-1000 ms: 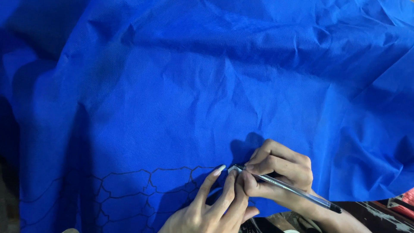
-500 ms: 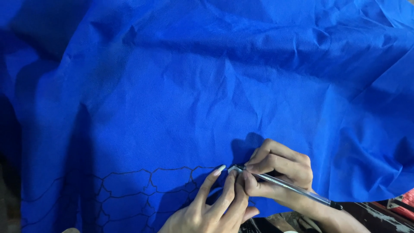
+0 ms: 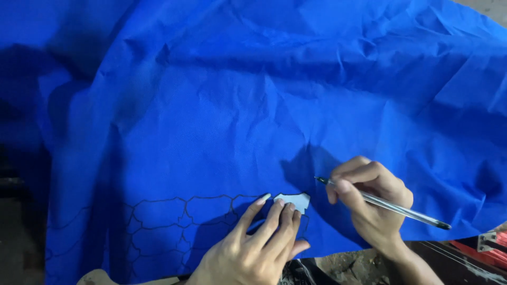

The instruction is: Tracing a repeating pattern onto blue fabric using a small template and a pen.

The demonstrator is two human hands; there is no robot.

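A: What is the left hand (image 3: 259, 248) doing?

B: It is lying flat near the bottom middle of the frame. Its fingers are stretched out long, and the fingertips (image 3: 288, 207) are pressing a small pale paper shape (image 3: 293, 200) down on the big blue cloth (image 3: 222, 116). It is not gripping anything, only pushing down.

A: And the right hand (image 3: 369, 203)?

B: It is curled tight around a clear pen (image 3: 383, 203), just to the right of the paper shape. The pen tip is pointing left, very near the shape's right edge. I think it is hanging just above the cloth, but I am not sure, because the shadow there is dark.

A: What are those dark lines at the lower left?

B: Those are drawn outlines (image 3: 169, 221), one next to the other like scales.

A: How should someone be drawing here so it comes out well?

B: I think by keeping the paper shape from sliding, pressing on it hard. The cloth is wrinkly, so smoothing it flat is helping too. And the pen should be hugging the edge, going slowly.
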